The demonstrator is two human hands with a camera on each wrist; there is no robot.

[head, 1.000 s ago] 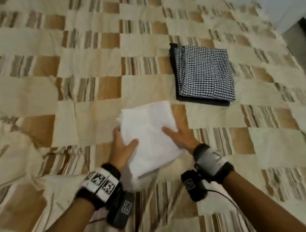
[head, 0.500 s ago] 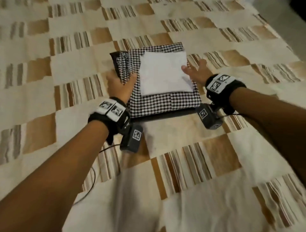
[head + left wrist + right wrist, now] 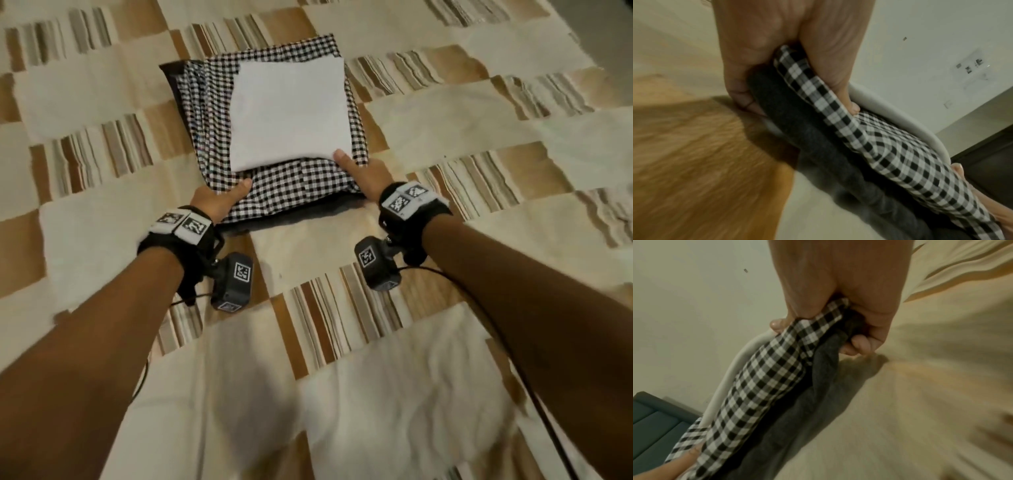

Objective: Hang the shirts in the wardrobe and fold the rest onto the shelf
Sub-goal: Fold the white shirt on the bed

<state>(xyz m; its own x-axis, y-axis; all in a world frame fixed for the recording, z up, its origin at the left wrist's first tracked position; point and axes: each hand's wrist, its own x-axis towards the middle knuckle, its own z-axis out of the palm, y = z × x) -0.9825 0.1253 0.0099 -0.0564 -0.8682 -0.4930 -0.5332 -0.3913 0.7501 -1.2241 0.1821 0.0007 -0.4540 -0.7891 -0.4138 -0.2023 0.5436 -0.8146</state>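
A small stack of folded clothes is seen on the bed (image 3: 428,113), up at about 12 o'clock from the person. The stack is made of three things: a white folded cloth (image 3: 289,111) on top, a black-and-white checked garment (image 3: 291,186) under it, and a dark gray garment (image 3: 301,216) at the bottom. The stack is gripped at its near edge by both hands. The left hand (image 3: 219,202) is closed on the near left corner, at about 7 o'clock of the stack, with the thumb laid on the checked cloth and the fingers tucked under the gray one, as shown in the left wrist view (image 3: 777,65). The right hand (image 3: 363,173) is closed on the near right corner, at about 5 o'clock, and the same pinch is shown in the right wrist view (image 3: 838,305); its thumb touches the white cloth's corner. The stack's long side is pointed away from the person, toward 12 o'clock, so most of its weight lies past both hands. Neither hand is nearer; both are set level at the near edge. It is judged that the stack is about to be lifted and carried to the shelf. The far end may sag, and the white cloth may slide off, since it is barely held.
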